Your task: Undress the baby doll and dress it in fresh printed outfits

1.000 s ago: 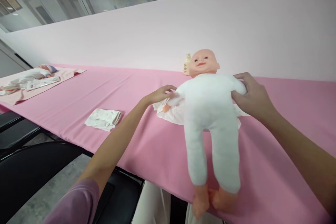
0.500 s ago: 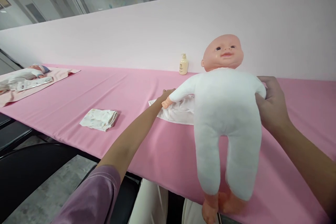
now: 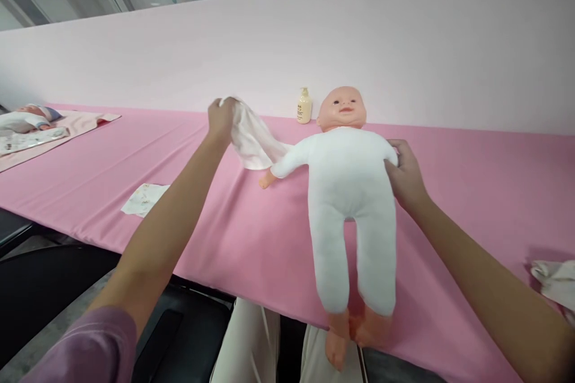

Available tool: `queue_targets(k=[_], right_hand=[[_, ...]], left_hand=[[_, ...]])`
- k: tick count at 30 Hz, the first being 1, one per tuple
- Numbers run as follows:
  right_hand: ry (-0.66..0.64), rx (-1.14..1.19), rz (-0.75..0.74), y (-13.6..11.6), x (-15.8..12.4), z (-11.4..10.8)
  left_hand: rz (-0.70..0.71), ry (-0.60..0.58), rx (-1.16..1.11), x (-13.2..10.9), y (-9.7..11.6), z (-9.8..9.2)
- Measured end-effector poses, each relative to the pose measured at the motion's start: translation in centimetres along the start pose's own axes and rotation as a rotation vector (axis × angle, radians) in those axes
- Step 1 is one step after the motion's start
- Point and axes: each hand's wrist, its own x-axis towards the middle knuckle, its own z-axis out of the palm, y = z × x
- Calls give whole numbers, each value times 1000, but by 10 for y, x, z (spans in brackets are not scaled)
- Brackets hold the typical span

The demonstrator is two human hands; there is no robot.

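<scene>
A baby doll (image 3: 348, 191) with a white cloth body lies face up on the pink table (image 3: 251, 239), its feet hanging over the near edge. My right hand (image 3: 403, 176) grips the doll's side at the shoulder. My left hand (image 3: 221, 118) is closed on a white cloth (image 3: 254, 142), lifted off the table to the left of the doll's outstretched arm.
A cream pump bottle (image 3: 304, 106) stands against the pale back wall beside the doll's head. A folded white cloth (image 3: 144, 198) lies at the left. Another doll on a pink blanket (image 3: 27, 125) is far left. A crumpled cloth (image 3: 557, 281) is at the right edge. Black chairs stand below.
My left hand has pulled the white cloth out from under the doll and lifted it up and to the left. The doll has been lowered onto the table.
</scene>
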Motion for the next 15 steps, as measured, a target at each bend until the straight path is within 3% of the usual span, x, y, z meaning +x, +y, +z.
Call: queue_targets(k=[2, 8, 11, 15], right_hand=[[-24, -25, 45, 7, 4, 14], [-35, -123, 115, 31, 18, 41], [-17, -147, 145, 35, 21, 43], [14, -173, 164, 32, 22, 41]], left_hand=[[-6, 65, -42, -4, 23, -16], [131, -17, -138, -54, 79, -51], [144, -41, -120, -77, 91, -60], [142, -48, -114, -94, 90, -62]])
